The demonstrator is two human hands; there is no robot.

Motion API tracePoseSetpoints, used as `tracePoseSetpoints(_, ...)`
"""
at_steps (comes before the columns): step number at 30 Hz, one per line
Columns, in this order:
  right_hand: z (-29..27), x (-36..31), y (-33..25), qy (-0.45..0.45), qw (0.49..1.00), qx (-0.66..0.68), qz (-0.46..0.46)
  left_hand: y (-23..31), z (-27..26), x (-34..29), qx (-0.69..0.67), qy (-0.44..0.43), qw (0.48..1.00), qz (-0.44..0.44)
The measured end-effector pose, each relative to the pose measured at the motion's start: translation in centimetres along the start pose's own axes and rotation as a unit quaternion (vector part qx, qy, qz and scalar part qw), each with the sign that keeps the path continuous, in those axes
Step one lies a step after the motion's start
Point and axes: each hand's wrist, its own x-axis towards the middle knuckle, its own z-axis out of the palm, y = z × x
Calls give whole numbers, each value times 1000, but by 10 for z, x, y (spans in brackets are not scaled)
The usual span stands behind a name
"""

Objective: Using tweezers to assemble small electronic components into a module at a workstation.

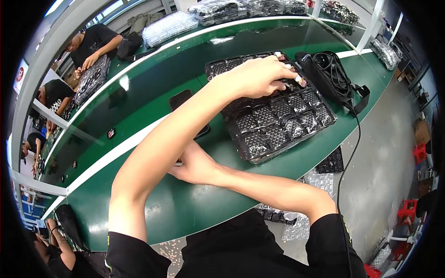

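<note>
A black plastic tray with many diamond-patterned pockets lies on the green work table. Small reddish-and-white parts sit in its far row. My left hand reaches across over the tray, fingers curled and pinched on one small part at the far right pockets. My right hand rests on the table under my left forearm; its fingers are mostly hidden. A dark flat phone-like slab lies on the table just left of the tray, partly covered by my arm.
A black bag holding coiled cable sits right of the tray, its cord hanging off the table edge. Wrapped tray stacks line the far side. Other people handle trays at the left. Trays lie below the table; red stools stand on the floor.
</note>
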Motion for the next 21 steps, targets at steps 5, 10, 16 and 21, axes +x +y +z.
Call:
tracePoseSetpoints(5, -13, 0, -15, -38, 993, -105, 38, -15, -30, -62, 53, 66, 996, -35)
tracePoseSetpoints(10, -19, -4, -15, -73, 986, -141, 45, -66, -64, -205, 136, 77, 963, -219)
tracePoseSetpoints(16, -14, 1, -20, -83, 985, -117, 93, -68, -72, -404, 232, 68, 843, -479)
tracePoseSetpoints(21, -14, 4, -27, -78, 982, -143, 100, -52, -70, -445, 203, 149, 825, -506)
